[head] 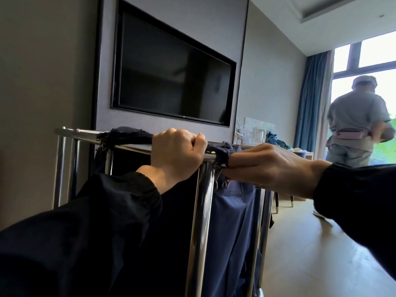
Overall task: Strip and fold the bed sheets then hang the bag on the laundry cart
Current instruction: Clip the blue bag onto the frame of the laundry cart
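The laundry cart point(202, 211) is a chrome tube frame right in front of me. A dark blue cloth bag point(233, 221) hangs inside the frame, its rim wrapped over the top bar. My left hand point(177, 155) grips the top bar and the bag's rim near the corner post. My right hand point(267, 166) comes in from the right and pinches the bag's edge at the corner, just above a metal clip point(220, 176). No bed sheets are in view.
A black wall TV point(171, 73) hangs behind the cart. A desk point(304, 155) with clutter stands farther along the wall. Another person point(355, 123) stands by the window and blue curtain point(310, 99). Wooden floor point(310, 243) stretches to the right.
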`<state>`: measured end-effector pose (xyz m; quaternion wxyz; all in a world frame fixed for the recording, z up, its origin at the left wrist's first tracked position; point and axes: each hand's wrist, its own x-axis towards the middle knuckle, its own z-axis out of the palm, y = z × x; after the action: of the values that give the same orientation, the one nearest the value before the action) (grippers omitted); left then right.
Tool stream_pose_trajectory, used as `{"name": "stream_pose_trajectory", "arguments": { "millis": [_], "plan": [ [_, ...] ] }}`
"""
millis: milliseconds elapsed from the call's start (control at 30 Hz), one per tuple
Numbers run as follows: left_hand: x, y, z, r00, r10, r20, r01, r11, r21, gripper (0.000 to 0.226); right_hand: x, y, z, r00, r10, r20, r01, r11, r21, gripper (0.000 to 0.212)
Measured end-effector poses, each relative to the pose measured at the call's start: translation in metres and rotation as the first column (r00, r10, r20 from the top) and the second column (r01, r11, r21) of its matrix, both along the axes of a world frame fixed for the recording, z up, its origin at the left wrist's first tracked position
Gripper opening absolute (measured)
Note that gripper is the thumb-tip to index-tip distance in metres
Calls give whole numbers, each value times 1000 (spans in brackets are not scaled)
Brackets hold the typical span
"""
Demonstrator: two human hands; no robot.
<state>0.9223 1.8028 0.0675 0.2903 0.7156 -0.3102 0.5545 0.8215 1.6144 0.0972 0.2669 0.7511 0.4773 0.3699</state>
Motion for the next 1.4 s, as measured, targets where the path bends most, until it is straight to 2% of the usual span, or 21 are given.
{"name": "stream_pose_trajectory", "arguments": {
  "millis": [300, 467, 533, 600, 667, 733, 767, 833, 867, 967, 1067, 1133, 1233, 1333, 1400],
  "plan": [
    [-5, -1, 3, 998, 23, -55, -21, 999, 43, 53, -1, 4, -11, 996, 28, 87, -33, 998, 60, 17],
    [-6, 2, 7, 999, -4, -32, 8, 993, 121, 61, -20, -1, -10, 999, 37, 10, -37, 999, 31, 35],
    [-4, 2, 6, 1000, 13, 26, -17, 990, 143, 68, -23, -3, -8, 1000, 30, 5, -30, 999, 19, 34],
    [-2, 1, 4, 998, 18, 66, -27, 990, 137, 73, -20, -6, -13, 1000, 26, 16, -28, 996, 90, 20],
    [1, 1, 2, 995, -14, 97, 3, 994, 110, 73, -14, -7, -22, 999, 38, -6, -35, 966, 255, 11],
    [2, 2, 1, 993, -50, 107, 40, 995, 93, 76, -9, -4, -30, 997, 72, -13, -57, 878, 475, 9],
    [1, 2, 2, 993, -75, 93, 67, 994, 87, 77, -6, 0, -31, 997, 79, 24, -78, 803, 591, 12],
    [-1, 3, 5, 992, -124, 9, 123, 989, 79, 76, 4, 10, -27, 995, 55, 80, -97, 608, 788, 15],
    [-3, 3, 9, 990, -129, -61, 134, 987, 91, 77, 9, 16, -23, 997, 52, 56, -74, 500, 863, 14],
    [-3, 6, 21, 950, -158, -268, 201, 970, 139, 70, 30, 38, -15, 991, 126, -42, 10, 245, 969, 19],
    [-3, 5, 24, 906, -191, -377, 255, 958, 129, 62, 40, 52, -14, 980, 198, 1, -11, 49, 999, 23],
    [-7, 1, 22, 914, -183, -361, 225, 971, 78, 60, 41, 55, -17, 974, 215, 69, -67, -17, 998, 22],
    [-14, -6, 21, 934, -140, -329, 128, 990, -61, 59, 42, 57, -22, 965, 190, 179, -169, -66, 983, 21],
    [-17, -14, 27, 937, -137, -321, 62, 971, -233, 57, 48, 62, -25, 963, 174, 204, -190, -94, 977, 20],
    [-16, -18, 26, 962, -139, -234, 68, 956, -286, 56, 54, 62, -27, 961, 172, 217, -200, -112, 973, 22]
  ]
}}
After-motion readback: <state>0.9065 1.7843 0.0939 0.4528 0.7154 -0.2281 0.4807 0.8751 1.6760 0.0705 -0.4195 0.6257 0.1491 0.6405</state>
